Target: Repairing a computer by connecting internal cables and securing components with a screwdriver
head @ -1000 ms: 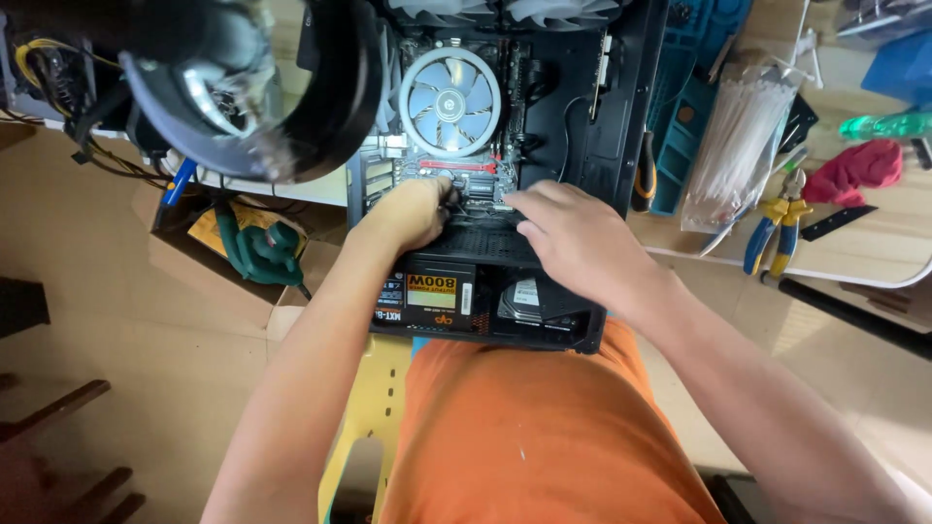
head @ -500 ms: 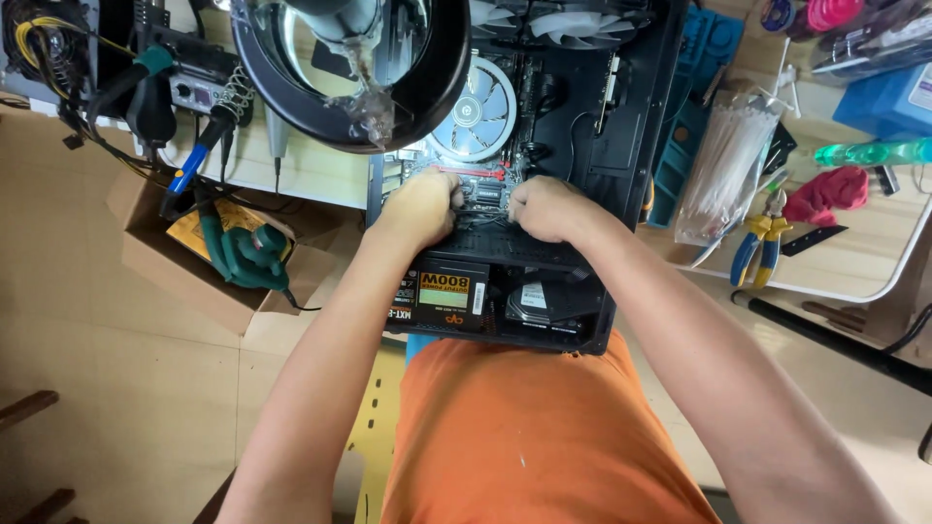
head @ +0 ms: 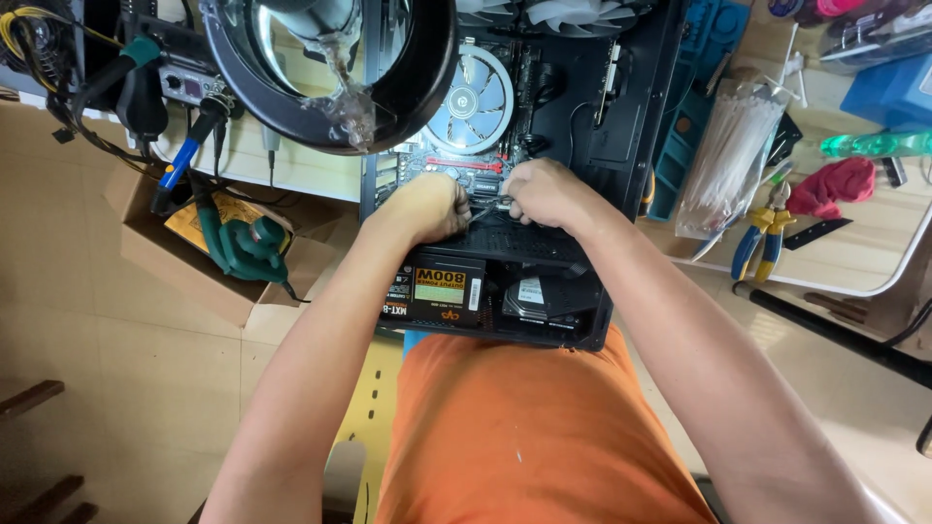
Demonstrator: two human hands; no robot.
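**Two hands deep in the computer**

I see my left hand (head: 430,207) curled tight and my right hand (head: 542,192) curled too, close together over the board (head: 456,175) in the open computer case (head: 582,146), below the round fan (head: 473,100). Both pinch at something small (I cannot tell what).

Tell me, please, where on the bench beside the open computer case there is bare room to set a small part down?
Bare wood shows right of the pliers, below the red cloth. Crowded: cable ties against the computer case, and both hands, left hand and right hand, inside it.
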